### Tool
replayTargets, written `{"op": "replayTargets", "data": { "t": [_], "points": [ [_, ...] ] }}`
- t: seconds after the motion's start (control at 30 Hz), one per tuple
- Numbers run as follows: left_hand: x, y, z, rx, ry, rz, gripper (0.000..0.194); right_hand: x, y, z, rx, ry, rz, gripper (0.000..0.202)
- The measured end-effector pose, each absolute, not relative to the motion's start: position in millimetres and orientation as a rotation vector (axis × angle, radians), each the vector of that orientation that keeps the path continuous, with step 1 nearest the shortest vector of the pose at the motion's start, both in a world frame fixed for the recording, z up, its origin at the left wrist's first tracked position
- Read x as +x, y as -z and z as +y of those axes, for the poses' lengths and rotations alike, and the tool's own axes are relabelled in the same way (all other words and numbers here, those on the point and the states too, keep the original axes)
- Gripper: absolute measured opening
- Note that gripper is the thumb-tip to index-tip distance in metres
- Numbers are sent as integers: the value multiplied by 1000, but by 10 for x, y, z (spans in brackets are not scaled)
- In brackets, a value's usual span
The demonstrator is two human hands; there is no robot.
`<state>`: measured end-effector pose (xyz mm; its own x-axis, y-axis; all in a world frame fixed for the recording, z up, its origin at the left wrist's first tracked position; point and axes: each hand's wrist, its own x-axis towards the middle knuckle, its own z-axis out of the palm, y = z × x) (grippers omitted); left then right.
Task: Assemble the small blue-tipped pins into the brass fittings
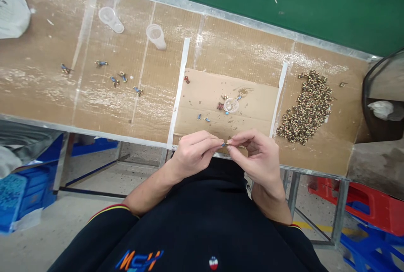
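My left hand (197, 153) and my right hand (258, 156) meet at the table's front edge, both pinched. Between their fingertips is a tiny figure-like piece (224, 144) with blue showing on its left part; the fingers cover most of it. Just beyond, on a cardboard sheet (252, 91), stands a small clear cup (231, 105). Around it lie a reddish-brown piece (220, 106), a tan piece (224, 97) and a few small blue pieces (207, 119). Another reddish piece (187, 79) rests near the sheet's left edge.
To the right spreads a large pile of small dark-and-tan pieces (306, 108). Several blue-and-tan figures (114, 81) are scattered at the left. Behind them two clear plastic cups (156, 36) lie on the table. Red stools (366, 200) and a blue crate (34, 192) are below.
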<state>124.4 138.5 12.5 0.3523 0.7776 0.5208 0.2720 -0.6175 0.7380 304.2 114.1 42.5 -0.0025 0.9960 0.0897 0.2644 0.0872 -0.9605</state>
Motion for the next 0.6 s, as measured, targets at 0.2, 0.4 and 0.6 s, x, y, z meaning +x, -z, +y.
{"op": "replayTargets", "data": {
  "t": [0.2,0.4,0.6],
  "points": [
    [1230,-136,1372,2051,-1200,910,14,3052,-428,1104,-1359,-932,-1511,16],
    [1192,-196,1357,1997,-1080,927,13,3041,-459,1062,-1372,-793,-1648,18],
    [1176,-211,1330,2005,-1031,944,13,3042,-476,1063,-1382,-778,-1684,18]
  ]
}}
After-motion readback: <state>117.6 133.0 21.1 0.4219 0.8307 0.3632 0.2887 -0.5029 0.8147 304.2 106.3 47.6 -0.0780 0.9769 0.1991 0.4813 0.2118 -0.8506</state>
